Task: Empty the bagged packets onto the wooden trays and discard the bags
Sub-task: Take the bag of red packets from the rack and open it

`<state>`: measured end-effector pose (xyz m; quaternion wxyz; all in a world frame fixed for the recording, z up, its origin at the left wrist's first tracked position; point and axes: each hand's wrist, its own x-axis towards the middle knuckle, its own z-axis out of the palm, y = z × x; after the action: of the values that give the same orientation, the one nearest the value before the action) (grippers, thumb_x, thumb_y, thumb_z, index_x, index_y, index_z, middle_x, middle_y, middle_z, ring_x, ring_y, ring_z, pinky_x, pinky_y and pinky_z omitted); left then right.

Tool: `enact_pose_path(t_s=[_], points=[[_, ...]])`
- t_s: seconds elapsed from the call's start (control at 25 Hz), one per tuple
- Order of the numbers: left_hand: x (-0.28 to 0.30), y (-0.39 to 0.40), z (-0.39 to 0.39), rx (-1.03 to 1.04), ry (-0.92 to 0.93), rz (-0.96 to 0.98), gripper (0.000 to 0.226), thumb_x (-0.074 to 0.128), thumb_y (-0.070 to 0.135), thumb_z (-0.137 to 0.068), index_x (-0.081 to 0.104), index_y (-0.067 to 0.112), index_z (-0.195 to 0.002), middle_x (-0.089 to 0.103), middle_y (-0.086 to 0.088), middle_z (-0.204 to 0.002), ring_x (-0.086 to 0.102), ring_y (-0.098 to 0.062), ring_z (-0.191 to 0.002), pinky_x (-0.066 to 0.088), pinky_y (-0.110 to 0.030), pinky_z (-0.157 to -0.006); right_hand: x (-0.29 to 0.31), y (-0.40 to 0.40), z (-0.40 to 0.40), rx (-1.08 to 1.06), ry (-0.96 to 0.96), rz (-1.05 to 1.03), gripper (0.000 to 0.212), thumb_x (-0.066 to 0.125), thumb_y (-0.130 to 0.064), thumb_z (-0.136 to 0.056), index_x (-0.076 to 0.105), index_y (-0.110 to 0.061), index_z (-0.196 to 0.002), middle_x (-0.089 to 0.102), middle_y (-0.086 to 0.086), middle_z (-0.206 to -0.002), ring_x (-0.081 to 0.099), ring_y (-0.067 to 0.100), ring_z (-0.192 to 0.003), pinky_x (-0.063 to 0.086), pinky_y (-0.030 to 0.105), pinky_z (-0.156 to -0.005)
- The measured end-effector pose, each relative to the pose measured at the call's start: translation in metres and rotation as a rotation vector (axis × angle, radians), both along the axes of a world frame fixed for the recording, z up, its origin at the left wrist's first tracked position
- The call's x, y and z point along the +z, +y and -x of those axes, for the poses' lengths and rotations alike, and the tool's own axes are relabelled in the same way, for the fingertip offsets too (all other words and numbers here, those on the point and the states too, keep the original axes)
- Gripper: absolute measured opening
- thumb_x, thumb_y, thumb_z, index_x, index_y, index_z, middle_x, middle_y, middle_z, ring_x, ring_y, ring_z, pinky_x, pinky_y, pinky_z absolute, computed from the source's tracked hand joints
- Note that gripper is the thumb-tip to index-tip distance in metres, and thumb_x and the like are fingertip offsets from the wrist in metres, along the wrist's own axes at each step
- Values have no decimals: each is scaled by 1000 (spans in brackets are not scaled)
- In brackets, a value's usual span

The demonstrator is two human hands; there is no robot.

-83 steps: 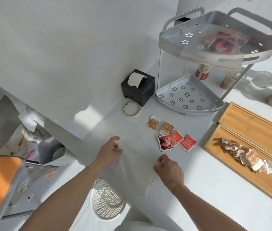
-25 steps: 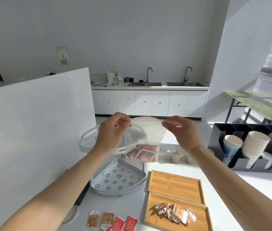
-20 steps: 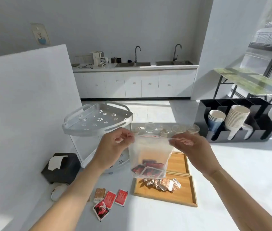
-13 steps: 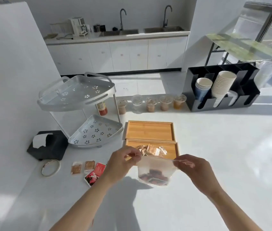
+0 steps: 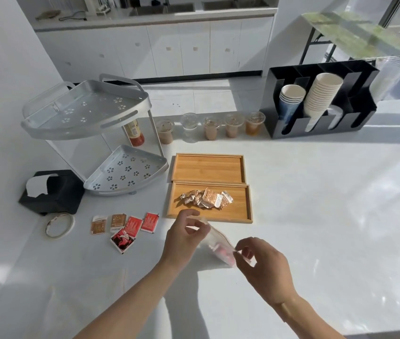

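A clear zip bag [image 5: 217,245] with red packets inside hangs low over the white table, just in front of the wooden trays. My left hand [image 5: 184,237] pinches its left top corner and my right hand [image 5: 262,265] pinches the right corner. The near wooden tray [image 5: 240,214] holds a heap of brown and silver packets [image 5: 206,198]. Behind it the far wooden tray [image 5: 208,167] has nothing in it. Several loose red and brown packets [image 5: 126,226] lie on the table left of my left hand.
A two-tier grey metal rack [image 5: 91,133] stands at the left, a black tissue box [image 5: 52,192] and a tape roll [image 5: 59,225] near it. Several lidded drink cups [image 5: 211,127] line the back. A black cup holder [image 5: 321,101] sits at the back right.
The bag with red packets came off the rack's top shelf, was held up between both hands, then lowered to just above the table in front of the near tray. My view tilted down.
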<state>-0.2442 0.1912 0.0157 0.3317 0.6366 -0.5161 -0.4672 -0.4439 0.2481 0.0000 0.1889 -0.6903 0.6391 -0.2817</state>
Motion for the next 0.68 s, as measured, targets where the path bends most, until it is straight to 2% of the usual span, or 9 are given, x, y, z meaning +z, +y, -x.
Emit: enact_pose_path(t_s=[0.12, 0.2, 0.28, 0.32, 0.4, 0.48, 0.56, 0.6, 0.68], points=[[14, 12, 13, 96, 152, -282, 31, 69, 39, -86, 59, 14, -101, 73, -5, -90, 70, -17, -76, 58, -28, -67, -5, 3, -12, 24, 65, 166, 4, 62, -29, -79, 64, -28, -77, 56, -12, -62, 57, 9, -54, 47, 23, -47], [18, 18, 16, -2, 132, -418, 33, 67, 43, -87, 65, 11, -97, 75, -5, -91, 71, -17, -78, 58, -26, -63, -8, 4, -19, 44, 104, 248, 5, 63, -23, -78, 67, -23, -76, 56, -10, -61, 56, 13, -51, 46, 22, -45], [17, 19, 16, -51, 93, -448, 28, 67, 39, -88, 69, 12, -95, 76, -3, -90, 72, -17, -79, 57, -25, -60, -12, 7, -23, 76, 129, 267, 1, 66, -23, -77, 67, -23, -76, 56, -9, -61, 56, 14, -51, 45, 22, -45], [17, 18, 15, -53, 73, -440, 22, 66, 34, -89, 70, 12, -92, 75, -3, -89, 72, -17, -78, 57, -25, -58, -12, 9, -24, 103, 124, 236, 5, 70, -25, -75, 67, -24, -78, 57, -10, -63, 57, 12, -52, 46, 22, -45], [16, 17, 11, -56, 19, -416, 15, 64, 24, -90, 73, 11, -89, 75, -5, -86, 71, -14, -71, 56, -24, -55, -9, 14, -24, 150, 50, 74, 19, 74, -40, -71, 64, -32, -86, 60, -13, -70, 59, 6, -59, 49, 20, -49], [15, 15, 5, -76, -25, -400, 14, 65, 20, -90, 74, 10, -86, 76, -4, -83, 67, -10, -62, 54, -22, -51, 3, 13, -24, 122, -166, -172, 25, 71, -53, -74, 62, -36, -90, 65, -14, -79, 62, 7, -70, 49, 17, -57], [15, 13, 0, -119, -73, -381, 15, 66, 21, -89, 73, 12, -81, 76, 0, -77, 61, -7, -55, 49, -21, -48, 10, 1, -25, 57, -417, -331, 12, 68, -45, -83, 64, -35, -87, 70, -12, -84, 64, 10, -73, 49, 18, -60], [15, 12, -2, -151, -106, -364, 16, 67, 23, -89, 72, 14, -76, 75, 2, -75, 60, -6, -53, 47, -20, -47, 13, -7, -27, 23, -480, -365, 5, 67, -37, -87, 66, -33, -86, 72, -10, -84, 65, 11, -71, 50, 21, -61], [15, 10, -3, -224, -166, -311, 21, 68, 28, -89, 68, 20, -69, 73, 5, -69, 60, -6, -53, 45, -19, -49, 17, -22, -29, 12, -570, -478, 6, 65, -27, -90, 70, -25, -88, 74, -3, -82, 69, 13, -68, 53, 25, -62]])
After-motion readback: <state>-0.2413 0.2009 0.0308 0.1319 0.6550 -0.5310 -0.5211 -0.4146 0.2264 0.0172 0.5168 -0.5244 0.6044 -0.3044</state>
